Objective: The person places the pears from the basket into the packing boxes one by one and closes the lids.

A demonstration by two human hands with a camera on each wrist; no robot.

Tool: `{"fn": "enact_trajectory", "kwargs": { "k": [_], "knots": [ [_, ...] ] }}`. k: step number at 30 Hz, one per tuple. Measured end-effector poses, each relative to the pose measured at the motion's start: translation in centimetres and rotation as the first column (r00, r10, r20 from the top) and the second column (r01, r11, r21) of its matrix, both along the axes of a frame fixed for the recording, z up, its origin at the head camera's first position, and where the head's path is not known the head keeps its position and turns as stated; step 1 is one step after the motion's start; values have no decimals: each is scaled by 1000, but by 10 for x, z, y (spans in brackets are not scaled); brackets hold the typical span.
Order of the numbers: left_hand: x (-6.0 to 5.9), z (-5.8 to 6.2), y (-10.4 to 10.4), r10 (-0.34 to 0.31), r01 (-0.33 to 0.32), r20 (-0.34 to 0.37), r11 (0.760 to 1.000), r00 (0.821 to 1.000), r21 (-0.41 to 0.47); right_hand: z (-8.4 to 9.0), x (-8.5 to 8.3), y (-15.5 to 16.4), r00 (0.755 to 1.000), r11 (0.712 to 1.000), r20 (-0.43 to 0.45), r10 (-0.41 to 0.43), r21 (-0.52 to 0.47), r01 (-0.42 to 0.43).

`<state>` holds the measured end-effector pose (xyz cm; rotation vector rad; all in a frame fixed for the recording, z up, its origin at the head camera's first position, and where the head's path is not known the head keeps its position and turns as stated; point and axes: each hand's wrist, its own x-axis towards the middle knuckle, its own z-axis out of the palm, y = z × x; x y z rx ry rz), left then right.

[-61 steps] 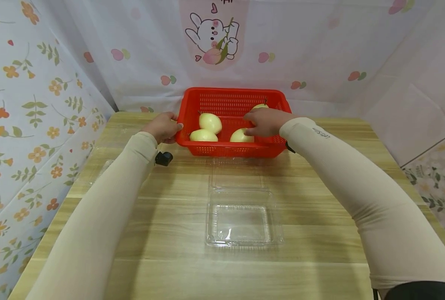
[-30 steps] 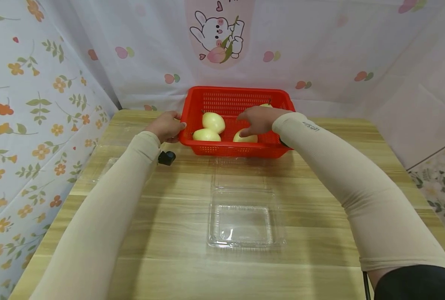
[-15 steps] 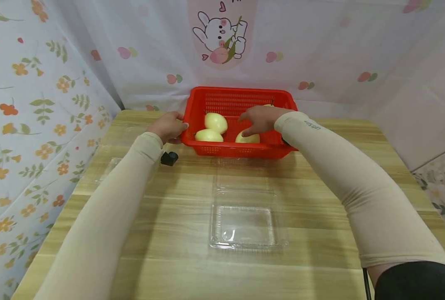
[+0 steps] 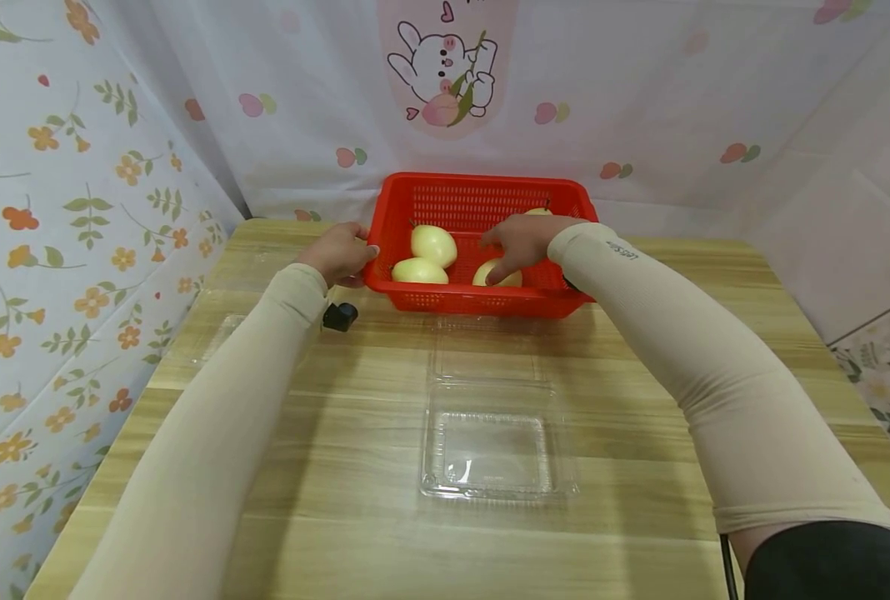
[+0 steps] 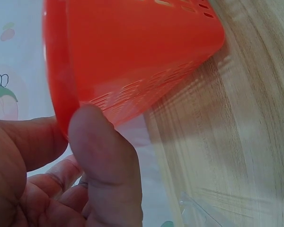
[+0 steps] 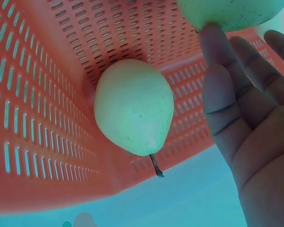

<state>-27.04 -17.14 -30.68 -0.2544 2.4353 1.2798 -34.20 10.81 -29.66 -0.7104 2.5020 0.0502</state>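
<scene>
A red plastic basket (image 4: 482, 300) stands at the back of the table, several yellow-green pears inside. My left hand (image 4: 337, 254) grips its left rim; thumb (image 5: 102, 142) and fingers pinch the edge in the left wrist view. Inside the basket, my right hand (image 4: 520, 242) hovers palm down over the near middle pear (image 4: 505, 275). Its fingers are extended, and in the right wrist view a fingertip touches a pear (image 6: 232, 12). Another pear (image 6: 132, 106) with a dark stem lies beside that hand. Two pears (image 4: 433, 246) (image 4: 419, 271) sit at the basket's left end.
A clear plastic clamshell box (image 4: 490, 450) lies opened in front of the basket. More clear plastic (image 4: 223, 329) lies at the table's left, partly behind the left sleeve. A small black object (image 4: 340, 317) is near the left wrist. Patterned cloth (image 4: 302, 108) hangs behind the table.
My right hand has shifted slightly left inside the basket, its thumb lower over the near pear. My left hand keeps its hold on the rim. The head view has turned slightly.
</scene>
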Motion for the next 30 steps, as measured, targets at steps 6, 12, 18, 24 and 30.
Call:
{"fn": "enact_trajectory", "kwargs": {
  "k": [6,12,18,24,30],
  "knots": [
    [-1,0,0,11,-11,1,1000,1000,-12,-1,0,1,999,999,31,6,45,-7],
    [-2,0,0,20,-20,4,1000,1000,-3,-2,-1,0,999,999,52,14,45,-17],
    [-1,1,0,19,-19,4,1000,1000,0,-3,-2,-2,996,998,83,-26,59,22],
    [-1,1,0,32,-33,11,999,999,15,-3,-3,-4,993,998,112,-47,55,41],
    [0,1,-1,30,-31,9,999,1000,25,-4,-2,-4,989,995,137,-63,84,52]
  ]
}}
